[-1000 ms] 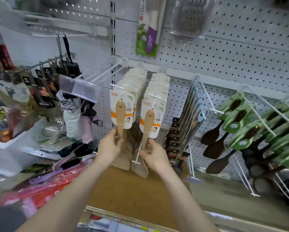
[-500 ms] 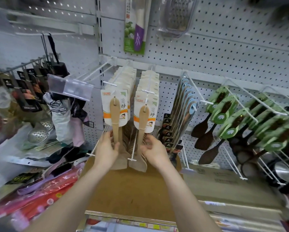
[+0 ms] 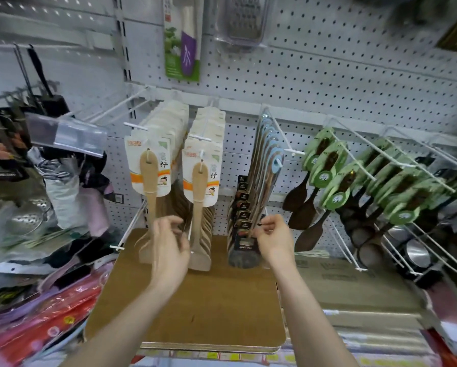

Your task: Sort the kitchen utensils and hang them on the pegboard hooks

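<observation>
Right hand pinches dark spatulas; left hand (blurred) hangs free

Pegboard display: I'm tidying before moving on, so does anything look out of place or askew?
The spatula rows hang straight. Far left looks odd: crumpled bags are bunched against the pegboard rather than hung neatly, and a clear label holder sits tilted.

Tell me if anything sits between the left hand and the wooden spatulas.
Nothing visible does. The left hand is open right in front of the wooden spatulas, overlapping them in view.
</observation>
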A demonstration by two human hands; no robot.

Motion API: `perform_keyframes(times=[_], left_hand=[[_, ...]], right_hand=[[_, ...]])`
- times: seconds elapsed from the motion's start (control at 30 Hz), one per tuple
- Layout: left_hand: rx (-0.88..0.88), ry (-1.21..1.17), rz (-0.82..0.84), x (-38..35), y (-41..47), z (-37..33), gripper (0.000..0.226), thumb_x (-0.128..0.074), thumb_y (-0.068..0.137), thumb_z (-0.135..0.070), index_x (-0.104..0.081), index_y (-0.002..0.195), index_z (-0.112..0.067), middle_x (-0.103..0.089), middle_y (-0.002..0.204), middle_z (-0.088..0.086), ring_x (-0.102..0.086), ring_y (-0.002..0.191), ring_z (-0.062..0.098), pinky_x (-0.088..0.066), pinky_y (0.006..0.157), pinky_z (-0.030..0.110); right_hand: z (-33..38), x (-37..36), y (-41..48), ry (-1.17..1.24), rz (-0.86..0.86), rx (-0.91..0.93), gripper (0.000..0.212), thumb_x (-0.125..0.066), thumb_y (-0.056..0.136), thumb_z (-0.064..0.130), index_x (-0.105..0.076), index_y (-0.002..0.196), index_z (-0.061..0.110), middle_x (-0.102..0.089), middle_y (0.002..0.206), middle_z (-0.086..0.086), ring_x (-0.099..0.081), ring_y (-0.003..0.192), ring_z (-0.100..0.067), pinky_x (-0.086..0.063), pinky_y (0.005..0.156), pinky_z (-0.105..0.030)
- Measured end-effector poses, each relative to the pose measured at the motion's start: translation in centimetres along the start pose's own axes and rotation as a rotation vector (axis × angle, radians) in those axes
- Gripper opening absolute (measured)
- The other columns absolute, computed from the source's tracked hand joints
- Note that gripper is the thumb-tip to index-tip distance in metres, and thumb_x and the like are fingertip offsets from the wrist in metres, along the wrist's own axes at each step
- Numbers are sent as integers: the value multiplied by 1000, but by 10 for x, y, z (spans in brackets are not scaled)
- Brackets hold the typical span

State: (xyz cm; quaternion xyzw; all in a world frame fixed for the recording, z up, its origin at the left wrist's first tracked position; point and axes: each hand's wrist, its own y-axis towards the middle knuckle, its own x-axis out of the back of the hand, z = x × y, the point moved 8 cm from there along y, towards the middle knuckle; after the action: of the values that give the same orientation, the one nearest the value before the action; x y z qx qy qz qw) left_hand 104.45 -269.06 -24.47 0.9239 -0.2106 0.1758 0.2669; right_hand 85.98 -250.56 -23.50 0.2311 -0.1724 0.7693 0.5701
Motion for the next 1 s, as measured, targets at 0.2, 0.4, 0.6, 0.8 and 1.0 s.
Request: perform_keyframes(times=[0.2, 0.4, 0.6, 0.8, 1.0], left_hand=[[-117, -33, 234, -72, -1, -50, 43, -52, 95, -6, -49, 134, -21, -53, 121, -8, -54, 106, 0, -49, 93, 28], [-71, -11, 355, -130, 3, -79, 56, -50, 95, -5, -37, 148, -16, -46, 148, 3, -45, 134, 18, -36, 112, 35], [-23, 34, 256, -141, 3, -83, 46, -56, 94, -10, -52, 138, -18, -61, 132, 0, -57, 119, 20, -45, 102, 33], [44, 71, 100, -138, 1, -88, 42, -64, 93, -21, -56, 133, -14, -63, 125, 2, -59, 114, 17, -47, 99, 34], [60, 139, 22, -135, -5, -92, 29, -66, 91, -17, -66, 120, -12, -70, 110, 2, -65, 100, 16, -50, 92, 30]], right_hand=[[-2, -2, 16, -6, 181, 88, 46, -63, 94, 15, -49, 136, 27, -63, 116, 4, -60, 106, -12, -52, 96, -36], [3, -10, 27, -51, 356, 251, 49, -58, 95, 14, -50, 140, 31, -64, 123, 3, -61, 115, -11, -54, 93, -37], [-9, 3, 34, -36, 430, 322, 51, -52, 97, 5, -50, 143, 26, -62, 128, 1, -61, 109, -11, -51, 95, -30], [-25, 11, 34, -107, 560, 423, 48, -48, 98, 4, -53, 143, 21, -54, 144, 4, -57, 116, -3, -44, 108, -30], [-38, 19, 38, -117, 622, 453, 52, -49, 98, 4, -48, 146, 23, -47, 150, 6, -55, 125, -6, -43, 110, -30]])
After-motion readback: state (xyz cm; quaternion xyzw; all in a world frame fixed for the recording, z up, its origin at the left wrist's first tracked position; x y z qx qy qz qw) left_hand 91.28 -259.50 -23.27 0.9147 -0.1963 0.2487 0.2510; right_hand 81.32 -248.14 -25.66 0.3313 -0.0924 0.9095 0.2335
